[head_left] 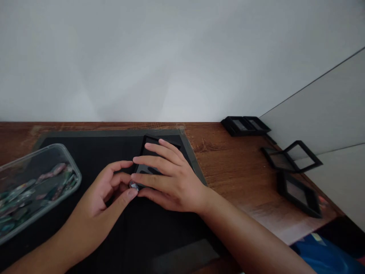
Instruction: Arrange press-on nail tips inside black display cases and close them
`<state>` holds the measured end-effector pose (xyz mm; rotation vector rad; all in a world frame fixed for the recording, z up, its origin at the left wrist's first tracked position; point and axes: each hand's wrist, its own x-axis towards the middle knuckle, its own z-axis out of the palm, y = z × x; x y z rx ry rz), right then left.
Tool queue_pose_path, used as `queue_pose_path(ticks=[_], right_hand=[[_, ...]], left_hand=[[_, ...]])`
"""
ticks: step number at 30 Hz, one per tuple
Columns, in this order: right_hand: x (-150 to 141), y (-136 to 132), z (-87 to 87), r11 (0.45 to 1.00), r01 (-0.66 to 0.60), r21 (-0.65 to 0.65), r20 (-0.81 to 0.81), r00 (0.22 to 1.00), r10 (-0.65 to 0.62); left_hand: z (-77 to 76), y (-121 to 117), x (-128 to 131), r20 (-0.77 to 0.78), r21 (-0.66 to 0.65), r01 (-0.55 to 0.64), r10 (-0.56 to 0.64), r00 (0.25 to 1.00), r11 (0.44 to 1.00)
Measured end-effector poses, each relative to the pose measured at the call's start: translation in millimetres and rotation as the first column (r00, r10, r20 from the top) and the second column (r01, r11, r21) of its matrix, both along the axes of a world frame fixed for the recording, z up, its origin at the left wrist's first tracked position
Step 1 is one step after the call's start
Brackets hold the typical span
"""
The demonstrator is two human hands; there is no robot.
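My left hand (104,194) is closed, its thumb and fingers pinching a small, shiny grey-blue stone-like piece (134,185) at the near left corner of a black-framed case (145,142). My right hand (173,179) lies across that case with its fingers stretched out and spread. Its thumb is by the near edge, close to the piece. Much of the case is covered by the right hand, though dark panes show between the fingers. Both hands are above a black mat (114,243).
At the left stands a clear plastic tub (76,171) of glossy green and pink stone-like pieces. More black frame cases (239,127) sit by the wall on the wooden table (211,152); an opened one (302,156) and another (299,194) are at right. Something blue (322,255) shows at lower right.
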<state>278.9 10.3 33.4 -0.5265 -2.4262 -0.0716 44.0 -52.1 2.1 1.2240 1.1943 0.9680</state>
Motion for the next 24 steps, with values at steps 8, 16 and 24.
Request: queue_pose_path(ticks=[8, 16, 24], right_hand=[[-2.7, -2.3, -2.4, 0.996, -0.023, -0.091, 0.015, 1.0, 0.025], [-4.4, -3.8, -2.8, 0.992, 0.022, -0.12, -0.054, 0.998, -0.028], [-6.2, -5.2, -3.6, 0.996, 0.031, -0.089, -0.058, 0.998, -0.036]], left_hand=[[-0.6, 1.6, -0.7, -0.067, 0.03, 0.049, -0.047, 0.997, 0.998], [4.1, 2.9, -0.9, -0.088, 0.083, 0.027, -0.019, 0.996, 0.996], [4.1, 5.8, -1.2, -0.124, 0.084, 0.048, -0.038, 0.992, 0.995]])
